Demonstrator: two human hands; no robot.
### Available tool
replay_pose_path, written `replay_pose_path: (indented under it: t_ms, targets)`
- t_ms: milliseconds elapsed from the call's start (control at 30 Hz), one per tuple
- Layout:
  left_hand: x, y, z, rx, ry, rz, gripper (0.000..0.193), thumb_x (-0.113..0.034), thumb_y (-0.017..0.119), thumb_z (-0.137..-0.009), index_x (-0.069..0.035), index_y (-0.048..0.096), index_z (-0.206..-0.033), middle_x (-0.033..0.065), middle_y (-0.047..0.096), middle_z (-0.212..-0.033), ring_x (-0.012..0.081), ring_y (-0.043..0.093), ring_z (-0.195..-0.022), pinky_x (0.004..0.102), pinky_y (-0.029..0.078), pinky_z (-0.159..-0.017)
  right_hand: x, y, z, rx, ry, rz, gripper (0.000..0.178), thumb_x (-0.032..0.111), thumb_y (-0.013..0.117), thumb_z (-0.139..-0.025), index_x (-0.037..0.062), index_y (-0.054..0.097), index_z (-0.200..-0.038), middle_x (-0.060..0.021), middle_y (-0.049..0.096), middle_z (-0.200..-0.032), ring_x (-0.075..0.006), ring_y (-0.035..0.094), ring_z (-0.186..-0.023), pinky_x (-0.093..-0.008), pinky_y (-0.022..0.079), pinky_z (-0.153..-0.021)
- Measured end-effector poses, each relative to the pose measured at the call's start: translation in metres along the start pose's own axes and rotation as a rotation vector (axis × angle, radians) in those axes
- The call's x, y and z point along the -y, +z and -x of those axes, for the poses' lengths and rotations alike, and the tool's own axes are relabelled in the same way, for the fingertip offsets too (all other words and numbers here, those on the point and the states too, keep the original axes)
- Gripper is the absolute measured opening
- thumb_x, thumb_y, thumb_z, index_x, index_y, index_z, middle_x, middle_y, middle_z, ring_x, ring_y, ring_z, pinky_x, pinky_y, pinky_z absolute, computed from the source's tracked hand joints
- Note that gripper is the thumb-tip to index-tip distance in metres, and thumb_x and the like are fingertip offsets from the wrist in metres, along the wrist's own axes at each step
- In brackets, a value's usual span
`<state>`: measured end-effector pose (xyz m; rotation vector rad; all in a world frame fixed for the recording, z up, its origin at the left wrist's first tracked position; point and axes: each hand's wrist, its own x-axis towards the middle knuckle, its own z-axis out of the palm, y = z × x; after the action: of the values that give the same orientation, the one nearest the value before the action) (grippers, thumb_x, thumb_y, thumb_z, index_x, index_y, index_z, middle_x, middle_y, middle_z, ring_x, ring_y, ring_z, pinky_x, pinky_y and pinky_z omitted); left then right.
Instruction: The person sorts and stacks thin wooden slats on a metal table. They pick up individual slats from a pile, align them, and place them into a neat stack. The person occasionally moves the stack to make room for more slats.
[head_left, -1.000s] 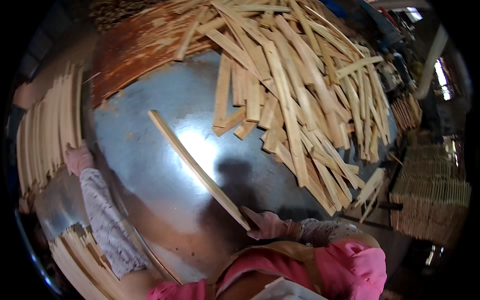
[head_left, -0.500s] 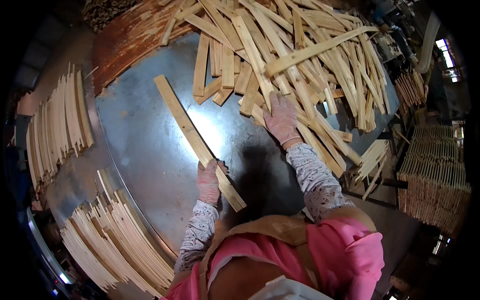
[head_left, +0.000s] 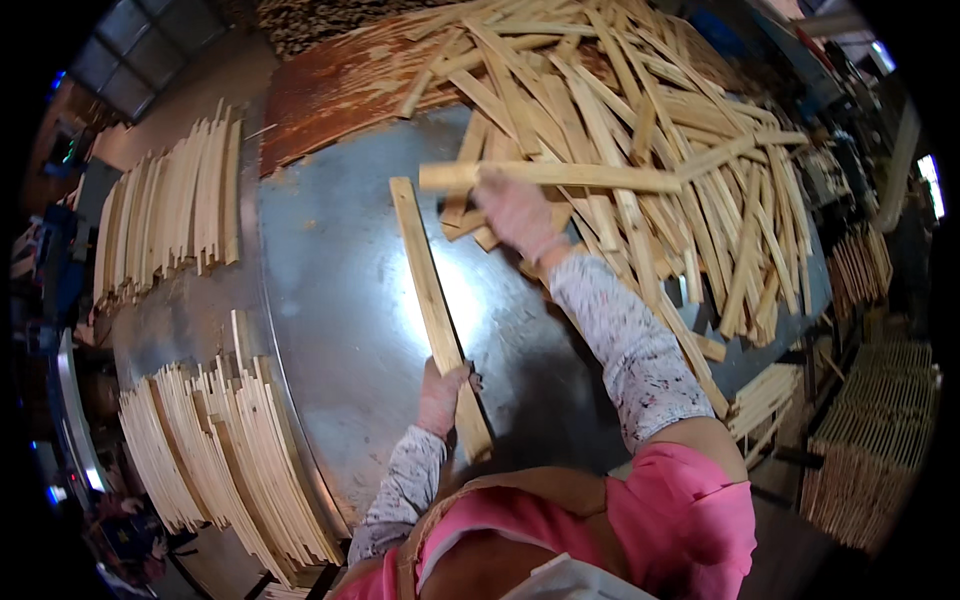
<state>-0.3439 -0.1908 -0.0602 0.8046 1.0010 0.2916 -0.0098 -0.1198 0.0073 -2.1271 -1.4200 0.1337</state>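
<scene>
My left hand (head_left: pixel 441 397), in a light glove, is closed round the lower part of a long wooden slat (head_left: pixel 431 290) that points away from me over the metal tabletop (head_left: pixel 330 330). Further off, my right hand (head_left: pixel 515 212), gloved too and slightly blurred, grips a second slat (head_left: pixel 590 177) near its left end. That slat lies crosswise over the front of a big jumbled heap of wooden slats (head_left: pixel 740 215). The fingers of my right hand are partly hidden behind the hand itself.
Two rows of slats stand at the left, a far one (head_left: pixel 170 200) and a near one (head_left: pixel 225 450). A worn reddish-brown board (head_left: pixel 330 100) borders the tabletop's far side. At the right are stacked slats (head_left: pixel 870 440) and a smaller bundle (head_left: pixel 765 400).
My right hand has moved left, swinging a slat from the heap crosswise. The slat in my left hand has turned more upright. The whole view has shifted a little.
</scene>
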Motion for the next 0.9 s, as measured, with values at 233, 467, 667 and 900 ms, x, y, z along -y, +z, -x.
replay_pose_path:
  t_ms: [233, 467, 667, 900]
  targets:
    - [0.057, -0.128, 0.137, -0.779, 0.332, -0.822, 0.067, -0.013, 0.077, -0.089, 0.005, 0.048, -0.147, 0.0206, 0.060, -0.132, 0.0336, 0.061, -0.119, 0.0445, 0.052, -0.105, -0.059, -0.009, -0.124, -0.145, 0.222, 0.294, 0.059, 0.045, 0.075, -0.087, 0.0073, 0.066, -0.131, -0.0256, 0.072, -0.126, -0.0428, 0.069, -0.114, -0.0550, 0.053, -0.097]
    - [0.085, -0.305, 0.244, -1.249, -0.185, -1.363, 0.083, -0.023, 0.067, -0.104, -0.006, 0.025, -0.173, 0.0212, 0.019, -0.180, 0.0409, 0.034, -0.161, 0.0485, 0.030, -0.131, -0.105, 0.048, -0.075, -0.177, 0.027, 0.305, 0.049, 0.034, 0.069, -0.093, 0.0110, 0.063, -0.136, -0.0251, 0.069, -0.119, -0.0448, 0.067, -0.108, -0.0574, 0.053, -0.096]
    - [0.015, -0.138, 0.050, -0.648, 0.602, -0.678, 0.038, -0.006, 0.071, -0.099, 0.004, 0.067, -0.135, 0.0235, 0.071, -0.133, 0.0347, 0.070, -0.124, 0.0430, 0.054, -0.111, -0.091, 0.038, -0.003, -0.178, -0.098, 0.409, 0.025, 0.027, 0.060, -0.098, 0.0126, 0.075, -0.112, -0.0206, 0.075, -0.101, -0.0428, 0.069, -0.105, -0.0565, 0.055, -0.091]
    - [-0.055, 0.089, -0.095, -0.188, 0.346, -0.424, 0.073, -0.032, 0.074, -0.098, 0.008, 0.049, -0.153, 0.0277, 0.073, -0.127, 0.0295, 0.074, -0.118, 0.0385, 0.057, -0.099, -0.040, 0.021, 0.030, 0.137, 0.089, 0.062, 0.039, 0.038, 0.061, -0.100, 0.0089, 0.073, -0.122, -0.0230, 0.075, -0.100, -0.0433, 0.071, -0.103, -0.0538, 0.055, -0.093]
